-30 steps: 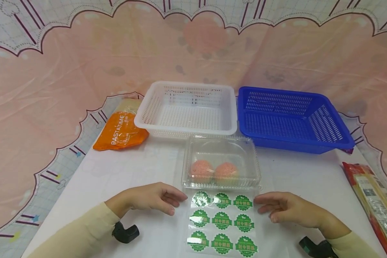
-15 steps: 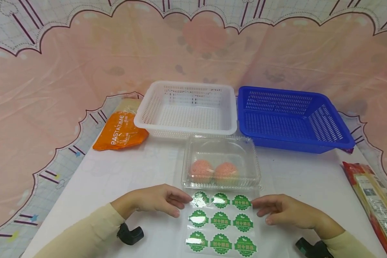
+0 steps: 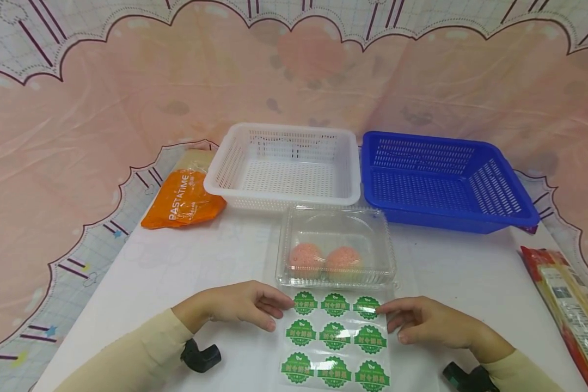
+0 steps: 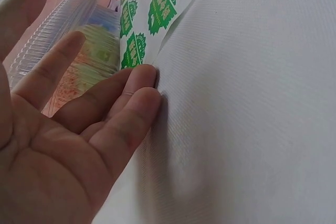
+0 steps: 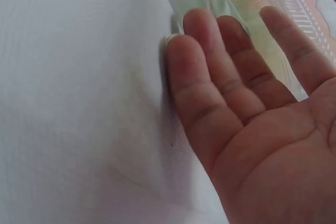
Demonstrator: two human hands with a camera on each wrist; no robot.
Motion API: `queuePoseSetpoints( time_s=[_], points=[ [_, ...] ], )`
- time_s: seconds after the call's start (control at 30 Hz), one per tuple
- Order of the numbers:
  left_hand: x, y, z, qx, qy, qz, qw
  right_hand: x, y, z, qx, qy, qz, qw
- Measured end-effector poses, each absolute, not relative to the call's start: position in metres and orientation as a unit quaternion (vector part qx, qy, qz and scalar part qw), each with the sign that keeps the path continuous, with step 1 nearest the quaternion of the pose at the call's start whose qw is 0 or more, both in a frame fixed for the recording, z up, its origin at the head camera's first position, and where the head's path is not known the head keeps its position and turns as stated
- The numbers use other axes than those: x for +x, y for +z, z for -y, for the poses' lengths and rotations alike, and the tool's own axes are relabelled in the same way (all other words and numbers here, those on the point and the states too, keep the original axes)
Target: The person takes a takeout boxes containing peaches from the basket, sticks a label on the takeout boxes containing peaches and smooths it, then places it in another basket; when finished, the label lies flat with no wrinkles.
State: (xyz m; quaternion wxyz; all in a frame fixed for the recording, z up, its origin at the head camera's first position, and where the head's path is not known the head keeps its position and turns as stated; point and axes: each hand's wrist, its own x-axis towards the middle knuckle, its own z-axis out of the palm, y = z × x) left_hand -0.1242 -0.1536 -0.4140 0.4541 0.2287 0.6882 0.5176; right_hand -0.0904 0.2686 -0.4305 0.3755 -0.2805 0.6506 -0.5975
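Observation:
A sheet of round green stickers (image 3: 335, 336) lies on the white table in front of a clear plastic clamshell box (image 3: 348, 226). Through its lid show two round, pinkish-orange fruits (image 3: 306, 259). My left hand (image 3: 240, 306) is at the sheet's upper left edge, fingers loosely bent and palm inward. In the left wrist view its fingertips (image 4: 144, 100) come right up to the edge of the sheet. Opposite it, my right hand (image 3: 436, 322) has its fingertips overlapping the upper right sticker in the head view. Neither hand grips anything.
Behind the box stand a white basket (image 3: 284, 197) and a blue basket (image 3: 446, 219). An orange pasta bag (image 3: 183, 198) lies at the left, a red and yellow packet (image 3: 568, 305) at the right edge. Each wrist wears a black device (image 3: 201, 355).
Both hands have moved inward to the sticker sheet's side edges, and the sheet has shifted slightly left. The box, baskets and packets stay put.

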Motion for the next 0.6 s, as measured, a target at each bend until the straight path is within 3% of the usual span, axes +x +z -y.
queuePoseSetpoints(
  time_s=[0.6],
  points=[
    [-0.1243,-0.4124,0.1555,0.218,0.525,-0.682,0.460,-0.0914,-0.4273,-0.2669,-0.298,-0.581,-0.671,0.353]
  ],
)
